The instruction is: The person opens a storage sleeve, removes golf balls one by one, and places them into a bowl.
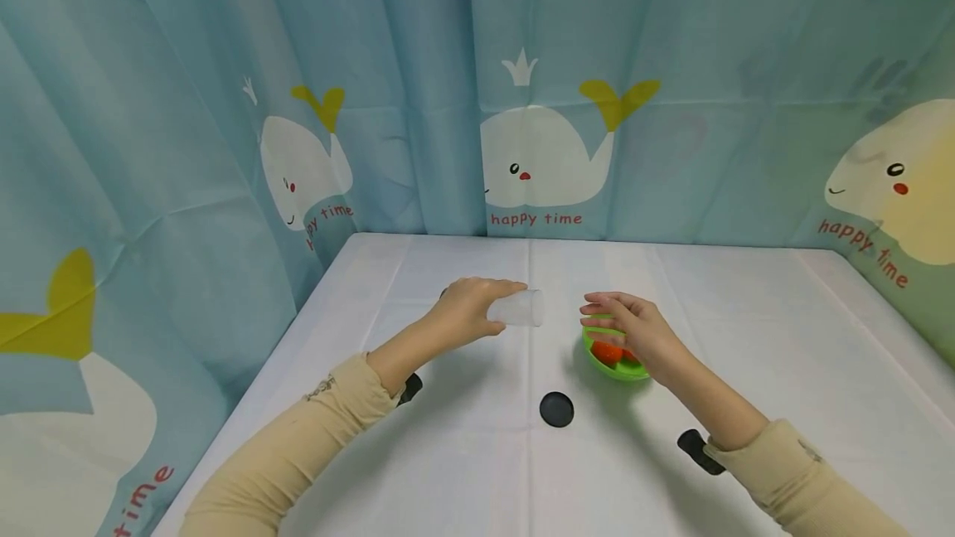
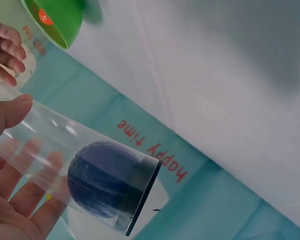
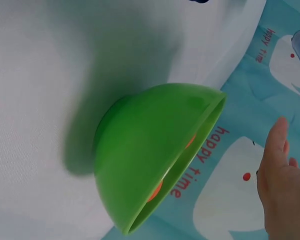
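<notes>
Right now your left hand [image 1: 466, 311] has its fingers [image 2: 25, 187] wrapped around the clear cup [image 1: 518, 307], held on its side above the desk [image 1: 746, 330] with its mouth toward the green bowl [image 1: 613, 365] and 1 dark blue ball [image 2: 105, 178] at its mouth. Your right hand [image 1: 634, 330] hovers over the bowl, fingers released and holding nothing. Tip the cup further and the ball could roll out, miss the bowl's rim, and run across the desk past the black disc [image 1: 556, 408].

Left hand [image 1: 466, 311] curled (right hand [image 1: 634, 328] flat).
</notes>
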Demonstrator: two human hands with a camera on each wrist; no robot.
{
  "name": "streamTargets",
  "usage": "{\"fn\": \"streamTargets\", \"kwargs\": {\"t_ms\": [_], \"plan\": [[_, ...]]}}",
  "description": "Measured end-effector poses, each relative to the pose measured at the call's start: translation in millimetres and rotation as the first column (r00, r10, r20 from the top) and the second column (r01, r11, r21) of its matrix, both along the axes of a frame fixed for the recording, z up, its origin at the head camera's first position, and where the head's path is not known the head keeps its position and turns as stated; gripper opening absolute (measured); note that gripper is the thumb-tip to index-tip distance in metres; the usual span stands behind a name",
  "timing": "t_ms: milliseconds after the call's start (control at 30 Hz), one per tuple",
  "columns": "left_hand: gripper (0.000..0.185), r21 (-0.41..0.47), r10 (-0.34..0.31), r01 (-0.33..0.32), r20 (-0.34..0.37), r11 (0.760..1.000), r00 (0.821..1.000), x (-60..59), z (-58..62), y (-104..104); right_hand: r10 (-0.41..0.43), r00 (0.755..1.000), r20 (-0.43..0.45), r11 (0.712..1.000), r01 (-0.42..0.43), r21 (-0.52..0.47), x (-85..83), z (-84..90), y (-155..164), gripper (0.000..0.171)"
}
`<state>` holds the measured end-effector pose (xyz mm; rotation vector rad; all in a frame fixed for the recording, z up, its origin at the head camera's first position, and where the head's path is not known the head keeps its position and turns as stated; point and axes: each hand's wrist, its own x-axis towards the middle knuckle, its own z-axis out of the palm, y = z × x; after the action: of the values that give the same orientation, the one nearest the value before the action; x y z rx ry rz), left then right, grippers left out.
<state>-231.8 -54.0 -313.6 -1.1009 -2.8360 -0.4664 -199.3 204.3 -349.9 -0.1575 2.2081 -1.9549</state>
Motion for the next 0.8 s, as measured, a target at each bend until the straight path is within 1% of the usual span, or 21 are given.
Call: {"fn": "streamTargets", "kwargs": {"t_ms": [100,200,300,367,467,600,700,800], "plan": [[0.058,-0.021,-0.014,0.013,-0.011,1.000,1.000,-1.4,1.7,2.8,0.015,0.999,0.030,0.996,-0.012,-0.094,-1.5,0.7,-1.0,0.049],[0.058,-0.054,-0.025,0.024,-0.026,0.998,0.999,-3.2,3.9,5.5,0.035,0.997,0.072,0.985,-0.022,-0.172,-2.7,1.1,-1.8,0.043],[0.058,-0.079,-0.034,0.031,-0.039,0.996,0.999,-4.9,6.8,7.6,0.045,0.993,0.112,0.976,-0.019,-0.218,-3.6,1.6,-2.7,0.040],[0.058,-0.090,-0.035,0.031,-0.043,0.995,0.998,-6.0,8.0,8.9,0.048,0.990,0.136,0.971,-0.014,-0.240,-4.1,1.5,-3.5,0.043],[0.058,-0.095,-0.037,0.033,-0.039,0.995,0.999,-7.4,9.6,10.6,0.069,0.983,0.169,0.962,-0.021,-0.273,-5.3,1.4,-4.6,0.052],[0.057,-0.102,-0.049,0.045,-0.038,0.994,0.998,-8.3,11.5,13.1,0.119,0.970,0.212,0.948,-0.048,-0.315,-7.2,2.3,-6.5,0.065],[0.057,-0.117,-0.058,0.053,-0.037,0.992,0.998,-8.6,13.1,15.0,0.145,0.961,0.237,0.935,-0.055,-0.350,-8.7,3.7,-8.3,0.067],[0.058,-0.143,-0.060,0.055,-0.027,0.988,0.998,-8.9,14.7,17.0,0.166,0.951,0.262,0.915,-0.049,-0.401,-9.1,5.3,-10.2,0.068]]}}
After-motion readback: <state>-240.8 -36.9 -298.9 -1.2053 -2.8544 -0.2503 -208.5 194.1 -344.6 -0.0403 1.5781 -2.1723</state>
